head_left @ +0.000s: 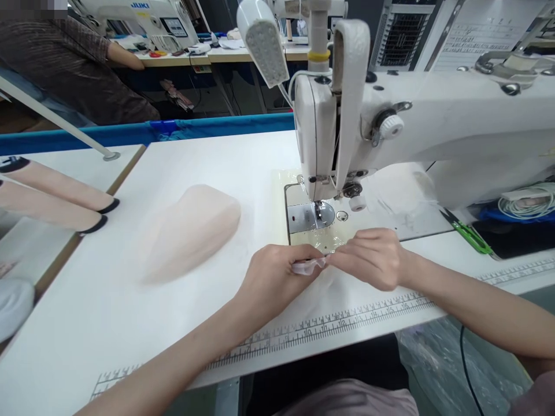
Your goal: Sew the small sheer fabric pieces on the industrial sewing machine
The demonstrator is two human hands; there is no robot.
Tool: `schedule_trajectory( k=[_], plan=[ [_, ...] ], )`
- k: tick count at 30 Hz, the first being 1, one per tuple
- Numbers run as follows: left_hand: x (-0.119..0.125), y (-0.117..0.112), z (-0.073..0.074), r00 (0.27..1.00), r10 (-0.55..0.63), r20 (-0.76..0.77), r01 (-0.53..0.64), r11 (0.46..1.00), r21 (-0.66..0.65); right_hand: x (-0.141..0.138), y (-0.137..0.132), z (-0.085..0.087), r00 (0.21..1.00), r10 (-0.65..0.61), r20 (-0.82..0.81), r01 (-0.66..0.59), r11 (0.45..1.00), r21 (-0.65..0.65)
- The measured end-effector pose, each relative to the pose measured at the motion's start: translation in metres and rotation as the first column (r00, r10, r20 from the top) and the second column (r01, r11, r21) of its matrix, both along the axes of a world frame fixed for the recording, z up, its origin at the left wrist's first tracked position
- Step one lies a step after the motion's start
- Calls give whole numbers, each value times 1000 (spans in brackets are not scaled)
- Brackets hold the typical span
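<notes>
My left hand (pixel 277 277) is closed on a small piece of thin, whitish sheer fabric (pixel 309 266), just in front of the sewing machine's needle plate (pixel 303 217). Against its fingertips, my right hand (pixel 373 258) pinches at the right end of the same fabric. The fingers cover most of the piece. Behind both hands is the presser foot (pixel 319 212) of the white sewing machine (pixel 329 127), with no fabric visible under it. A sheer beige fabric panel (pixel 199 228) lies flat on the white table to the left.
Green-handled snips (pixel 470 234) lie at the right, beside a dark tray holding a coiled pale cord (pixel 526 202). Two beige tubes with black ends (pixel 56 188) stick in from the left. A printed ruler (pixel 321 332) runs along the front edge. Another person (pixel 73 63) sits beyond the blue-edged table.
</notes>
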State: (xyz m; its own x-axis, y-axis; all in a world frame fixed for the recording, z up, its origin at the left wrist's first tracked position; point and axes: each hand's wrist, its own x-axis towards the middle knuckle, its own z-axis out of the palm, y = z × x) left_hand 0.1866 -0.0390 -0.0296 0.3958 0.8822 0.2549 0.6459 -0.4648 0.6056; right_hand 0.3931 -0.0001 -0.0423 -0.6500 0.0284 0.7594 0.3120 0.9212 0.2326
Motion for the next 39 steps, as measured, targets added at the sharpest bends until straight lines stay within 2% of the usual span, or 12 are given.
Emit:
schedule_trajectory(
  k=[3, 7, 10, 12, 14, 18, 21, 23, 28, 30, 34, 39],
  plan=[
    [2, 4, -3, 982, 98, -163, -115, 988, -99, -4, 0, -8, 992, -106, 62, 120, 940, -320],
    [4, 12, -13, 947, 191, -257, -203, 979, -22, -9, 6, -13, 960, -247, 134, 274, 723, -634],
    [5, 15, -16, 933, 245, -263, -194, 959, 205, -12, 12, -11, 906, -358, 224, 400, 559, -726],
    [6, 15, -17, 918, 269, -290, -143, 910, 390, -13, 16, -9, 879, -391, 273, 448, 481, -753],
    [7, 13, -16, 901, 265, -343, -54, 854, 518, -15, 18, -6, 871, -397, 289, 455, 430, -780],
    [9, 6, -16, 848, 211, -485, 149, 785, 602, -16, 21, -4, 882, -392, 262, 415, 383, -825],
    [10, 1, -15, 826, 183, -533, 196, 794, 575, -16, 23, -4, 874, -403, 272, 433, 392, -812],
    [10, 0, -15, 827, 160, -539, 191, 822, 536, -14, 23, -6, 871, -401, 285, 454, 434, -778],
    [8, 7, -15, 846, 132, -516, 172, 850, 498, -3, 17, -11, 894, -355, 273, 448, 706, -549],
    [7, 11, -17, 851, 135, -508, 161, 853, 496, 0, 14, -13, 876, -374, 306, 475, 779, -409],
    [6, 15, -19, 855, 130, -502, 142, 872, 468, 0, 10, -12, 844, -417, 338, 507, 826, -246],
    [4, 18, -18, 883, 75, -463, 111, 925, 363, -2, 11, -10, 820, -432, 375, 527, 825, -202]
  ],
)
